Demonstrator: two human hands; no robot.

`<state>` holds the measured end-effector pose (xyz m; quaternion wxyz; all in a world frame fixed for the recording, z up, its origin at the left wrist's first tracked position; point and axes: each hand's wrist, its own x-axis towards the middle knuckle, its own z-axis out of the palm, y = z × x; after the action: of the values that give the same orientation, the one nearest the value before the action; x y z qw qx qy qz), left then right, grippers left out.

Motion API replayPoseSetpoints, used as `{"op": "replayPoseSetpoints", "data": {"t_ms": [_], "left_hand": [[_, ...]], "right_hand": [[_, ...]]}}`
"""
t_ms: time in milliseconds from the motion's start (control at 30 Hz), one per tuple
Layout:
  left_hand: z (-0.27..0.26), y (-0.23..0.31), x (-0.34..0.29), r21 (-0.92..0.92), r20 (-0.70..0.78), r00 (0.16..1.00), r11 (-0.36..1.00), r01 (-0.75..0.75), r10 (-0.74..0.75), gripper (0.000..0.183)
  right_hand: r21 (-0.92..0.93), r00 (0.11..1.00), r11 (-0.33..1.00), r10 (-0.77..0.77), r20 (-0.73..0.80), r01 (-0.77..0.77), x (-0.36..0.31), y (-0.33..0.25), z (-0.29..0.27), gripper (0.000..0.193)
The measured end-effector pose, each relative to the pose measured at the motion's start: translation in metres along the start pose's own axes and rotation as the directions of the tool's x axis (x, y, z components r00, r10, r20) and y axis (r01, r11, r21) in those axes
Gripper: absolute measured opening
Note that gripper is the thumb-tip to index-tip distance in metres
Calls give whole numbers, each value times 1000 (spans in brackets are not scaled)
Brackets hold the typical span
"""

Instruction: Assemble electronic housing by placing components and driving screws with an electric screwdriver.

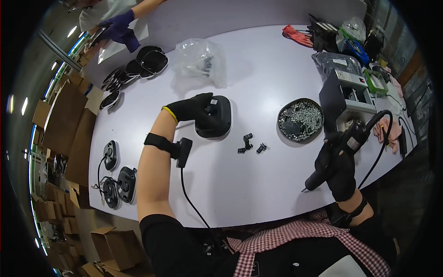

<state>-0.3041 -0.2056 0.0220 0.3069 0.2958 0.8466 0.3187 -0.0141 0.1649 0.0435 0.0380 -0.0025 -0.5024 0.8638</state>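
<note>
My left hand point(196, 111), in a black glove with a yellow cuff, is closed on a black rounded plastic housing point(220, 122) lying on the white table. Its fingertips rest near a small part on top of the housing; what they pinch there I cannot make out. On the right, my black-gloved right hand point(336, 166) grips a corded electric screwdriver point(318, 179), its bit pointing down and left above the tabletop. Between the hands lie small black plastic clips point(248, 142). A round dark tray point(300, 137) of small silvery screws stands beyond them.
Wired black housings point(125, 184) lie at the left edge. Shiny black mirror-like pieces point(152, 62) and a clear plastic bag point(199, 64) are at the back. A grey boxy machine point(353, 92) stands right, near the screwdriver's cord. Across the table, a person's purple-gloved hand point(119, 31) shows.
</note>
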Motion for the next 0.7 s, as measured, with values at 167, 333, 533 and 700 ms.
{"op": "replayPoseSetpoints", "data": {"t_ms": [167, 333, 533, 700], "left_hand": [[-6, 35, 7, 103, -5, 989, 984, 146, -147, 88], [-13, 31, 19, 94, 11, 988, 984, 153, -155, 89], [-5, 38, 3, 429, -31, 947, 852, 301, -319, 79], [14, 34, -23, 299, -33, 905, 860, 413, -423, 80]], "right_hand": [[-25, 998, 999, -40, 55, 42, 7, -2, -19, 45], [-25, 996, 998, -60, 70, 62, 5, -3, -20, 45], [25, 995, 997, -69, 69, 67, 4, -5, -28, 43], [90, 995, 990, -104, -5, 104, -1, -4, -20, 41]]}}
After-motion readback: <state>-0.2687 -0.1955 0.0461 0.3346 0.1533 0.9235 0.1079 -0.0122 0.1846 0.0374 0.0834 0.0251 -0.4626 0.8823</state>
